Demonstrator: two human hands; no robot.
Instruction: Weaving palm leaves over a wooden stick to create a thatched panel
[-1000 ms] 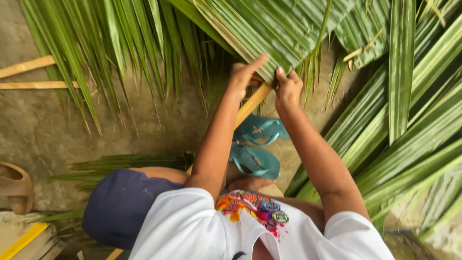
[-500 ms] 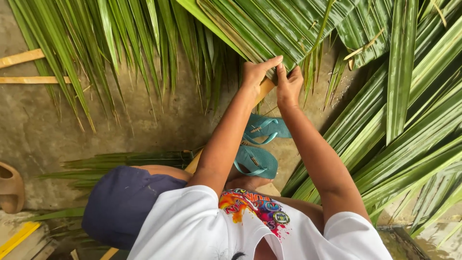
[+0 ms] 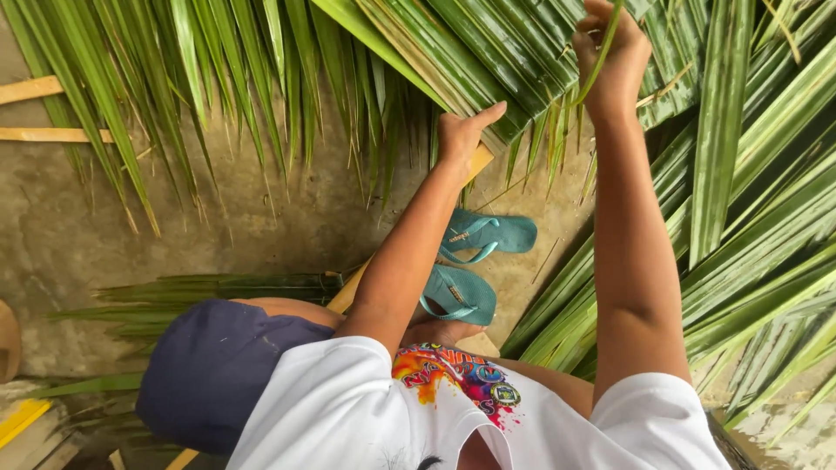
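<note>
Sitting low over a bare concrete floor (image 3: 261,209), a person in a white printed shirt and dark blue shorts works on a large green palm frond (image 3: 488,52) that lies across the ground in front of them. Their left hand (image 3: 461,135) rests open and flat against the frond's thick midrib, thumb stretched out to the side, pinning the woven edge in place. Their right hand (image 3: 614,57) is raised higher and farther out, fingers pinched closed around a single narrow leaflet (image 3: 601,52), lifted up from the rest. This looks like the weaving stage: one leaflet is picked out and held up, seemingly ready to be folded over and tucked among its neighbours. The next move would seem to call for a steady press from the left hand so that the finished plaits do not loosen, and a clean fold without splitting the strip. The frond looks fresh, glossy and deep green, its long blades overlapping tightly near the midrib and fanning loose to pale, dry tips at the left. More fronds (image 3: 749,261) lie spread on the person's right. Two teal flip-flops (image 3: 475,261) sit on the floor between the arms, and pale wooden strips (image 3: 35,109) lie at the far left edge.
</note>
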